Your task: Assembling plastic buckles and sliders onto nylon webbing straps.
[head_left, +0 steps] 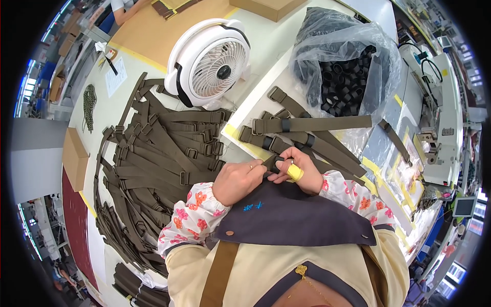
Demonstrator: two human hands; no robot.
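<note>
My left hand (239,180) is closed in a pinch on the end of an olive webbing strap (271,163), just above my apron. My right hand (299,168), with yellow tape round one finger, pinches a small black loop (279,159) at that strap end. Whether the strap runs through the loop is partly hidden by my fingers. Beyond my hands, several olive straps with metal buckles (307,124) lie on the white board, some with black loops on them. A large pile of buckled olive straps (158,148) lies to my left.
A clear plastic bag of black loops (345,77) stands beyond the straps, at far right. A white fan (209,64) stands on the table. A sewing machine (440,123) is at the right. A cardboard box (75,158) sits by the left edge; another person's arm (128,11) shows far left.
</note>
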